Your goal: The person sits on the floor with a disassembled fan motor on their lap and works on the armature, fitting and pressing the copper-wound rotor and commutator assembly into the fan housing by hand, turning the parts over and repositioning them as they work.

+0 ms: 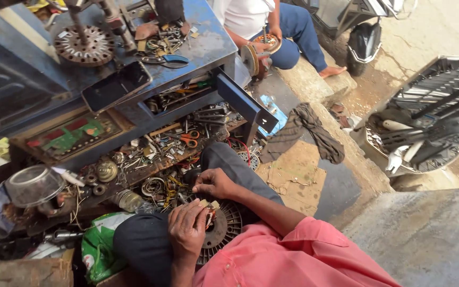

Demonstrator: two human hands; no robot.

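Note:
A round dark fan-motor stator (224, 226) with slotted edges rests on my lap, between my knees in dark trousers. My left hand (187, 229) lies on its near side, fingers closed around a small pale piece at the core. My right hand (214, 183) is at the far rim, fingertips pinched together on something small that I cannot make out. My pink sleeve (293, 255) fills the bottom of the view.
A blue metal workbench (208, 48) holds a slotted disc (85, 45), pliers and scrap; its lower shelf has orange-handled scissors (189, 139) and many small parts. A clear tub (33, 185), green bag (98, 245), brown cloth (309, 127), fan grille (436, 101). Another person (261, 26) sits beyond, holding a motor part.

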